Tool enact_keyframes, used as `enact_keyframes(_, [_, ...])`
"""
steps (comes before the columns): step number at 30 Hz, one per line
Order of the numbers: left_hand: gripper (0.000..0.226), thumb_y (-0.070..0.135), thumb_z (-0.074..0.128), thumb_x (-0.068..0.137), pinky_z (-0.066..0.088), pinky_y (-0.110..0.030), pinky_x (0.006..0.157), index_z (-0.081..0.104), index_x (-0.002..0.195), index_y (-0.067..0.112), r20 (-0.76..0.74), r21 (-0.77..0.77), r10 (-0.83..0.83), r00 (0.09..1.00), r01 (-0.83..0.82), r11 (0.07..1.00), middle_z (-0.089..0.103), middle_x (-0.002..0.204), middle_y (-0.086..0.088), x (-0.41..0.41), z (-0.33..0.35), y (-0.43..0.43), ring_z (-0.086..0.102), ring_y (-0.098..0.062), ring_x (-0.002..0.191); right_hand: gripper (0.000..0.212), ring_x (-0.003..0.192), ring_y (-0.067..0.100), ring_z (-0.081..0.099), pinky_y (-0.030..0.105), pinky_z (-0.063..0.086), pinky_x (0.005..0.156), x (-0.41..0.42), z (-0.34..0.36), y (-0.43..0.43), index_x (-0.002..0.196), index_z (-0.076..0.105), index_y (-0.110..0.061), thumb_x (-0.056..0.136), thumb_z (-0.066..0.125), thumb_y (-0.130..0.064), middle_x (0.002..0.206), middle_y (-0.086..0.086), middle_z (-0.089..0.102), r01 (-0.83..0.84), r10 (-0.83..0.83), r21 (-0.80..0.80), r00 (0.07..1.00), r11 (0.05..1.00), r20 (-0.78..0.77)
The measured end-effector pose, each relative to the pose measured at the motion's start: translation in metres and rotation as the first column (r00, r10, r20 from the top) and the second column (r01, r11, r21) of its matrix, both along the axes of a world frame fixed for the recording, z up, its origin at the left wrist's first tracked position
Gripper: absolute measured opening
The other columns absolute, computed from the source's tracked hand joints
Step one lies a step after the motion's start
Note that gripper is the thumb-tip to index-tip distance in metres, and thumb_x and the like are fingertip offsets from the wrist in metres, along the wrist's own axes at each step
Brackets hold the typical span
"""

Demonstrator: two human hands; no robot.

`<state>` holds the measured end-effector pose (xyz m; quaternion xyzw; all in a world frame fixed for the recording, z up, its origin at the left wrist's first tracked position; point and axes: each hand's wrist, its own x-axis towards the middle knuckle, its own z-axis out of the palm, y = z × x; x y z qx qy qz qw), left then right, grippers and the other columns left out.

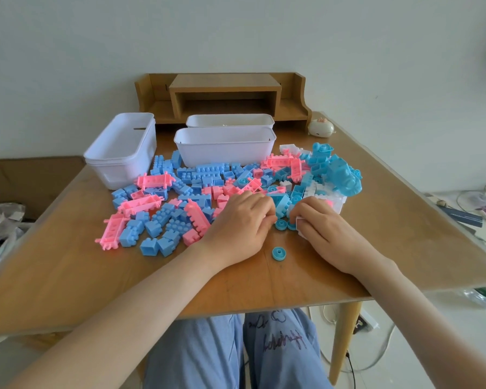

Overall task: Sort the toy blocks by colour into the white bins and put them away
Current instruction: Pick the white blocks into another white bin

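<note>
My left hand [236, 226] rests palm-down on the light wooden desk [68, 262] with its fingers curled inward. Whether the fingertips pinch anything cannot be determined. My right hand [323, 231] lies just beside it, fingers curled round a small white plastic block [300, 221] of which only an edge shows.

A round blue plastic wheel [280, 224] lies flat between the fingertips of both hands. A second blue wheel [279, 254] lies nearer to me, between the two wrists and apart from both.

The loose pile of blue and pink plastic toy blocks [163, 217] spreads to the left of the left hand and beyond it. Beyond the right hand lies a cluster of blue and white blocks topped by a light-blue moulded toy piece [344, 178].

Beyond the pile stands a long white plastic bin [225, 153], with a second white bin [230, 120] directly behind it. A third white bin [121, 153] stands far left of the left hand.
</note>
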<state>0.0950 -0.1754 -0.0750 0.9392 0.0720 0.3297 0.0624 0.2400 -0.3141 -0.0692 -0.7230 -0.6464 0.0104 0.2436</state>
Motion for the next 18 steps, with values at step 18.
enact_keyframes(18, [0.011,0.016,0.057,0.084,0.030,-0.023,0.064,0.050,0.077,0.012,0.070,0.076,0.089,0.994,-0.094,0.993,0.037,0.072,0.008,0.006,0.000,-0.003,0.034,-0.008,0.068,0.021,0.082,0.012,0.051,0.029,0.047,0.075,-0.011,0.001,0.025,0.116,0.046,-0.023,0.099,0.036,-0.032,0.108,-0.006,0.045,0.034,-0.021,-0.049,0.970,0.998,0.243])
